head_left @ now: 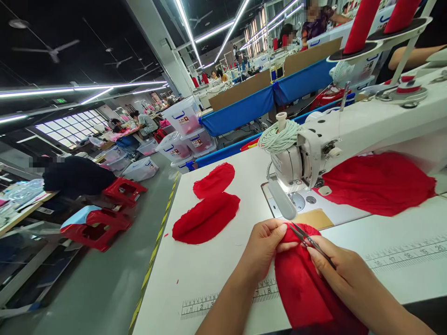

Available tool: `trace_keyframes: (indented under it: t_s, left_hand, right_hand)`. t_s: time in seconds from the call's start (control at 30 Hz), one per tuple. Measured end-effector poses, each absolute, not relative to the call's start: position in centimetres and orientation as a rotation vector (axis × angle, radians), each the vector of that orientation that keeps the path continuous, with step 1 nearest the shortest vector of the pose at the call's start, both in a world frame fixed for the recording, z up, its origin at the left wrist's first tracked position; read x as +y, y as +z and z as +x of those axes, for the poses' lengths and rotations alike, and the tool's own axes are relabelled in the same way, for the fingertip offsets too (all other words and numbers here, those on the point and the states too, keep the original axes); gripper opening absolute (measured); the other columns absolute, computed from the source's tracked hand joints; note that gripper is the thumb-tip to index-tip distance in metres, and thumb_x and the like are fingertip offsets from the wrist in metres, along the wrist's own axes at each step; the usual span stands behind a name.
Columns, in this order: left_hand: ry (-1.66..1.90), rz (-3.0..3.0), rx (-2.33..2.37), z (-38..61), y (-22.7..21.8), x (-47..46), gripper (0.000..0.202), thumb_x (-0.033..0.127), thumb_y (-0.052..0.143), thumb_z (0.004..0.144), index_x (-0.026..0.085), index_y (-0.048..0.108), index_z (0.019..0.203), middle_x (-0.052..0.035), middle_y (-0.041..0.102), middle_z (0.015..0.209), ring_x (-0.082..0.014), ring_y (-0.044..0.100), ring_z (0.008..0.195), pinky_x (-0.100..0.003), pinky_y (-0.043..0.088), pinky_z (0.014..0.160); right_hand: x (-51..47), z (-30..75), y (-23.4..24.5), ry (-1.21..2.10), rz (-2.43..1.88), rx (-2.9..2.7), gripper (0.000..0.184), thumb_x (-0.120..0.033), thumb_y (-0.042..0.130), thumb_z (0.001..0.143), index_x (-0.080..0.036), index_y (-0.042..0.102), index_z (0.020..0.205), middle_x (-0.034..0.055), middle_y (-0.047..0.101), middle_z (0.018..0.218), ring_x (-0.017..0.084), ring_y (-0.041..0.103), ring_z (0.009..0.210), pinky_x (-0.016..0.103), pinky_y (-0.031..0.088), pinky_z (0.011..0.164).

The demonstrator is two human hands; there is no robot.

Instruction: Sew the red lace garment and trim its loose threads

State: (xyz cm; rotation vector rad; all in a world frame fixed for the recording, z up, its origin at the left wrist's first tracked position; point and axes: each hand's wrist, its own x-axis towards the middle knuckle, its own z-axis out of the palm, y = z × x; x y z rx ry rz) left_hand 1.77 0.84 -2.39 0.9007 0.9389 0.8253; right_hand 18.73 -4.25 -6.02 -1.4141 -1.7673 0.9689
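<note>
My left hand [267,242] pinches the upper edge of a red fabric piece [300,284], which hangs down toward the table's front edge. In my right hand [335,263] is a pair of dark thread snips [305,238], their blades lying against the fabric's top edge close to my left fingertips. The snips' blades look slightly apart. Just behind my hands stands a white sewing machine [296,158], its needle area lit. Two red fabric pieces [206,218] lie flat on the table to the left, and another red fabric piece [380,184] rests under the machine arm.
The white table [195,270] carries printed ruler marks along its front. Red thread cones [361,28] stand on a rack at upper right. A coil of pale cord [279,137] sits on the machine head. Red stools [94,228], plastic bins [181,116] and other people are beyond.
</note>
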Motion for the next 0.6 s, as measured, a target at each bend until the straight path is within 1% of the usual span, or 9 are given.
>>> trace_keyframes:
  t_s: [0.2, 0.33, 0.4, 0.5, 0.53, 0.6]
  left_hand:
    - [0.789, 0.928, 0.942, 1.9, -2.0, 0.8, 0.04, 0.054, 0.08, 0.071, 0.016, 0.075, 0.079, -0.0058, 0.072, 0.083, -0.02, 0.069, 0.083, -0.031, 0.057, 0.081]
    - [0.778, 0.936, 0.96, 2.0, -1.8, 0.6, 0.041, 0.055, 0.081, 0.068, 0.016, 0.073, 0.075, -0.0043, 0.07, 0.08, -0.0186, 0.067, 0.082, -0.029, 0.057, 0.08]
    - [0.78, 0.94, 0.972, 2.0, -1.8, 0.6, 0.042, 0.056, 0.082, 0.067, 0.015, 0.072, 0.072, -0.0029, 0.067, 0.077, -0.0164, 0.066, 0.08, -0.027, 0.056, 0.079]
    - [0.784, 0.931, 0.979, 2.0, -1.8, 0.7, 0.042, 0.055, 0.083, 0.065, 0.015, 0.071, 0.067, -0.0013, 0.065, 0.075, -0.0139, 0.064, 0.077, -0.025, 0.056, 0.08]
    - [0.785, 0.927, 0.973, 2.0, -1.7, 0.7, 0.042, 0.055, 0.083, 0.065, 0.015, 0.071, 0.067, -0.0014, 0.065, 0.075, -0.0139, 0.064, 0.077, -0.026, 0.055, 0.081]
    - [0.787, 0.92, 0.958, 2.1, -1.7, 0.7, 0.041, 0.054, 0.084, 0.065, 0.015, 0.072, 0.069, -0.0023, 0.067, 0.077, -0.0148, 0.065, 0.078, -0.027, 0.055, 0.083]
  right_hand:
    - [-4.3, 18.4, -5.9, 0.963, -1.419, -1.716, 0.033, -0.045, 0.032, 0.101, -0.028, 0.05, 0.08, -0.0008, 0.066, 0.073, 0.019, 0.066, 0.068, 0.028, 0.05, 0.061]
    - [-4.1, 18.4, -5.7, 1.006, -1.406, -1.734, 0.034, -0.047, 0.031, 0.101, -0.027, 0.05, 0.081, -0.0007, 0.066, 0.074, 0.018, 0.063, 0.065, 0.027, 0.05, 0.061]
    - [-4.1, 18.3, -5.4, 1.016, -1.417, -1.676, 0.037, -0.05, 0.032, 0.1, -0.027, 0.051, 0.078, -0.0013, 0.063, 0.069, 0.017, 0.061, 0.062, 0.026, 0.049, 0.058]
    - [-3.9, 18.2, -4.6, 1.024, -1.435, -1.533, 0.048, -0.058, 0.033, 0.097, -0.026, 0.048, 0.065, -0.0017, 0.056, 0.058, 0.016, 0.056, 0.052, 0.025, 0.047, 0.05]
    - [-3.8, 18.3, -4.5, 1.034, -1.428, -1.495, 0.05, -0.06, 0.034, 0.096, -0.026, 0.048, 0.062, -0.001, 0.056, 0.057, 0.017, 0.056, 0.052, 0.025, 0.048, 0.049]
    - [-3.6, 18.4, -4.4, 1.102, -1.377, -1.446, 0.05, -0.063, 0.038, 0.093, -0.025, 0.055, 0.065, 0.0013, 0.062, 0.062, 0.02, 0.062, 0.059, 0.027, 0.052, 0.053]
